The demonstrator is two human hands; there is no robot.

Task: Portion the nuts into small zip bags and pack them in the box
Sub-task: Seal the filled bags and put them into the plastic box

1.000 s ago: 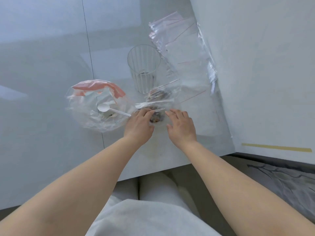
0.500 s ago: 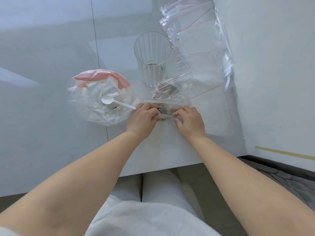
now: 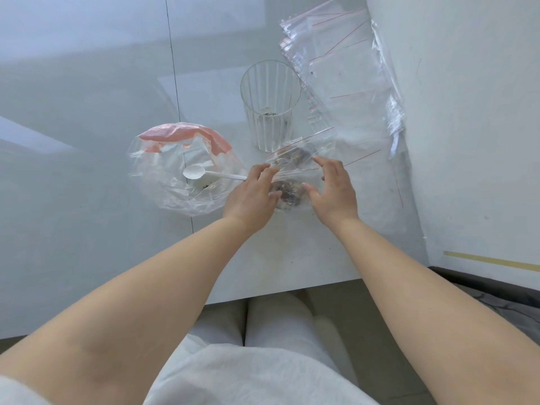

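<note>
White table [image 3: 87,229], hands [image 3: 292,191] spread, flanking filled zip bag [image 3: 287,192]

arms: both were bare from the frame's lower edge to the wrists | left hand [image 3: 253,193]: bare, no rings or watch | right hand [image 3: 333,190]: bare likewise | clothing: pale whitish garment [image 3: 257,372] over the lap

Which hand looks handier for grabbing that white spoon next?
Left. The left hand sits right at the spoon handle's end; the right hand is beyond the filled bag.
</note>
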